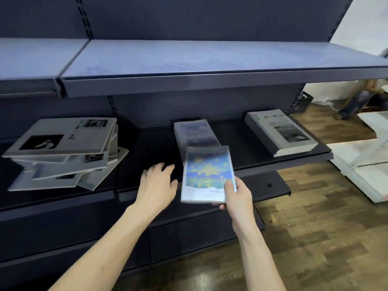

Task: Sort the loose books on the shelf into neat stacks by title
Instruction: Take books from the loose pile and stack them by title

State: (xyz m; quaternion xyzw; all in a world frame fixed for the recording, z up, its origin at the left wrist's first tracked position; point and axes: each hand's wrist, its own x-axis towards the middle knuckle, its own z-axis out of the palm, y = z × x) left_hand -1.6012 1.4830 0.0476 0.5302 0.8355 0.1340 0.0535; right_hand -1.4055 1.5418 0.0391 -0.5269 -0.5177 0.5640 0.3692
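Observation:
My right hand (236, 198) grips the lower right corner of a book with a blue and yellow painted cover (206, 175), held just in front of the dark middle shelf (151, 148). Behind it lies a neat stack of similar blue-covered books (194, 133). My left hand (157, 182) hovers open beside the held book, fingers spread over the shelf's front edge. A messy pile of grey books with black-and-white photos (65, 152) lies tilted at the left. At the shelf's right end sits a tidy stack of the same grey books (281, 133).
An upper blue-grey shelf (189, 66) overhangs the books. Lower shelves (266, 185) jut out below. White panels (363, 162) lie on the wooden floor at the right, with a black crate (302, 101) and a person's legs (354, 101) beyond.

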